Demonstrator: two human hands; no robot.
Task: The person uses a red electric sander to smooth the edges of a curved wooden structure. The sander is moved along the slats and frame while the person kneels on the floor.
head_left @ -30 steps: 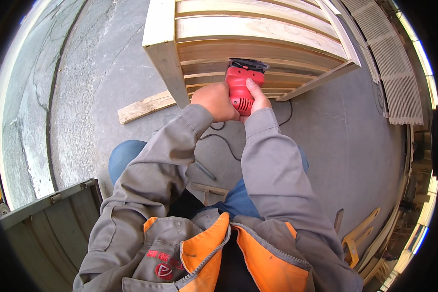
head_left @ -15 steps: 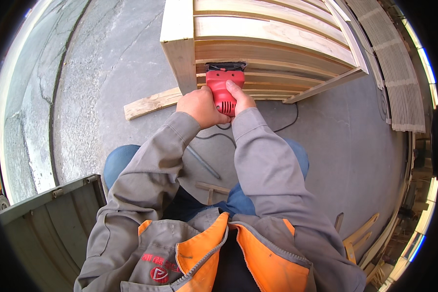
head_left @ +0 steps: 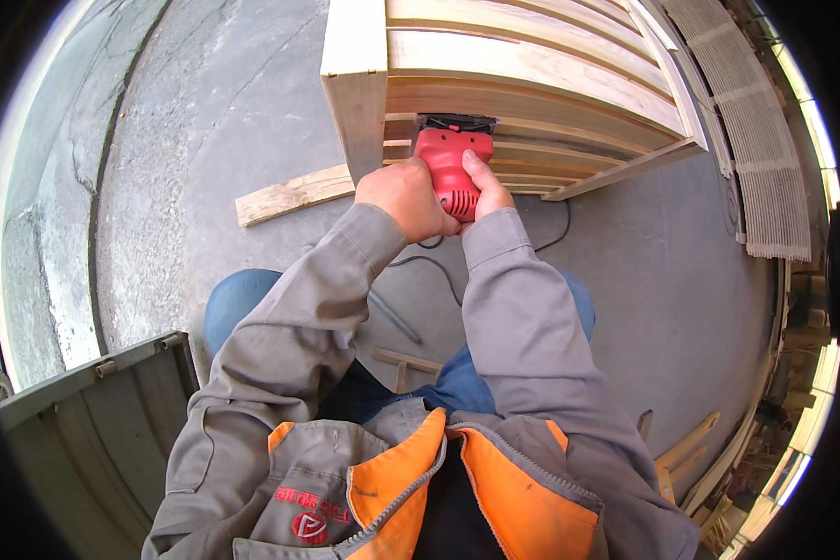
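A red electric sander [head_left: 450,159] with a dark pad at its far end is held in both hands. My left hand [head_left: 403,199] wraps round its left side, while my right hand [head_left: 487,189] grips the right side with the thumb along the top. The sander's dark pad lies against the slats of a pale wooden slatted frame [head_left: 532,65], near its left corner post [head_left: 357,121]. Beneath my hands a black power cord [head_left: 434,264] curls on the floor. The fingers under the sander are hidden.
A loose wooden board [head_left: 294,194] lies left of the frame on grey concrete. Between my knees are a metal rod [head_left: 397,319] and a small wooden piece [head_left: 409,360]. A grey metal panel [head_left: 103,411] stands at lower left. Stacked slats [head_left: 751,140] line the right side.
Both hands and the sander have shifted slightly right along the slats. The frame appears a little farther right in the view. The grip is unchanged.
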